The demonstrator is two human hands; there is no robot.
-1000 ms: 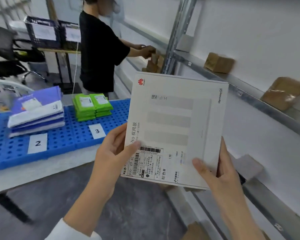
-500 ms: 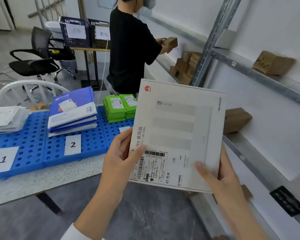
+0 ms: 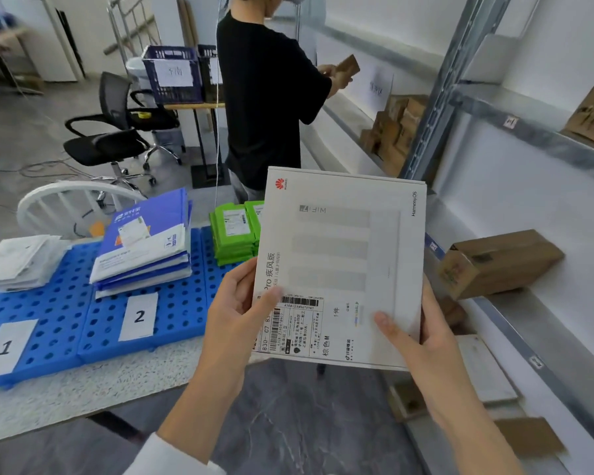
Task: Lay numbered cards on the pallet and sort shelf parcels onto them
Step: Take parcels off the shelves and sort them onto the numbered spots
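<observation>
A: Big stuff first, where's it vs the grips?
B: Metal shelf rack [image 3: 528,138] is right of the right grip [image 3: 422,341], running fwd along the wall. The speckled surface [image 3: 83,399] sits left of the left grip [image 3: 234,320], w/ the blue pallet [image 3: 66,303] on it. A person in a black top [image 3: 264,97] stands beyond both grips, facing the rack and holding a small brown parcel.

A: And the parcel in hand?
B: White flat box [image 3: 340,252], upright and tilted a bit, printed face toward the cam, held between the two grips above the floor. It's off the pallet.

A: Grip pose?
B: Both forearms come up from below. Left grip clamps the box's lower-left edge, thumb flat on the front by the barcode label, fingers curled behind. Right grip clamps the lower-right corner, thumb on the front, fingers wrapped round the right edge. Both closed on it.

A: Smaller bits?
B: Brown carton [image 3: 501,262] on a rack shelf, right of the right grip. Left of the left grip on the pallet: green parcels [image 3: 232,234] nearest, then the blue-white mailer stack [image 3: 144,248], then white bags [image 3: 18,262] farthest. Card "2" [image 3: 138,317] lies in front of the mailers and card "1" [image 3: 6,347] in front of the bags.
</observation>
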